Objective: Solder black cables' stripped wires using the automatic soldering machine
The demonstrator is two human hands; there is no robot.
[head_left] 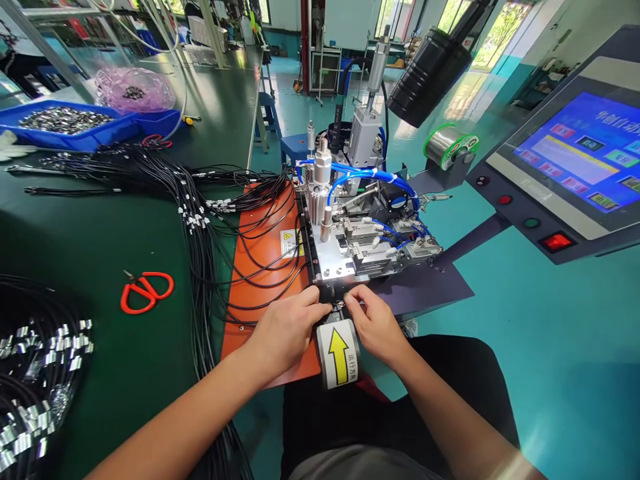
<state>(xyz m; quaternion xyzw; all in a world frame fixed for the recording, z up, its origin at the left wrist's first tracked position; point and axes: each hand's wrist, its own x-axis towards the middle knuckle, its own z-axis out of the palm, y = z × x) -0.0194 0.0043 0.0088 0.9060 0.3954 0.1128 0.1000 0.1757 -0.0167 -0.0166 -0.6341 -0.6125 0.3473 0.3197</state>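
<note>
Both hands meet at the front edge of a metal machine, just above a round part with a yellow arrow label. My left hand has its fingers closed and pointing right, at the left side of a small fitting. My right hand pinches at the right side of the same spot, its thumb and forefinger close together. What the fingertips hold is too small to make out. Black cables run over the orange plate beside my left hand.
Red-handled scissors and cable bundles lie on the green table. Behind them is a blue tray of metal parts. A control screen and a solder spool stand at the right.
</note>
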